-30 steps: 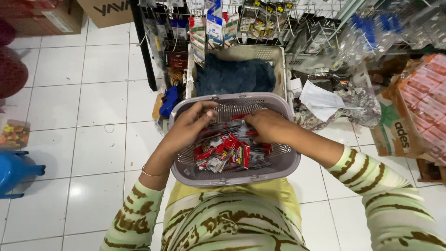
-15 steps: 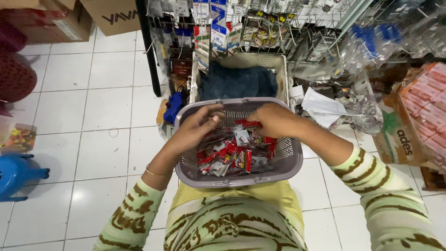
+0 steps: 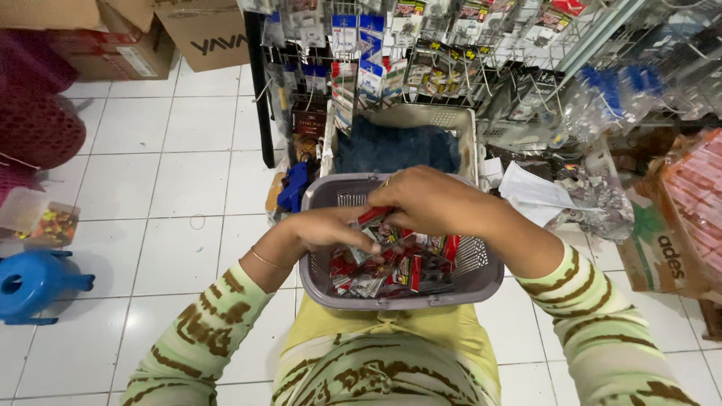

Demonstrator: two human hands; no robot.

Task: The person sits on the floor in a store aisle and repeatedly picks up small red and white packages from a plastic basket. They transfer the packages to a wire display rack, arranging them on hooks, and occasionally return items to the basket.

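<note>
In the middle of the frame, a grey basket (image 3: 481, 274) full of small red packets (image 3: 391, 267) sits against the person's lap. The left hand (image 3: 327, 229) and the right hand (image 3: 425, 199) reach in together and pinch one red packet (image 3: 374, 216) between their fingers. A blue stool (image 3: 34, 282) stands on the white floor (image 3: 150, 188) at the left.
</note>
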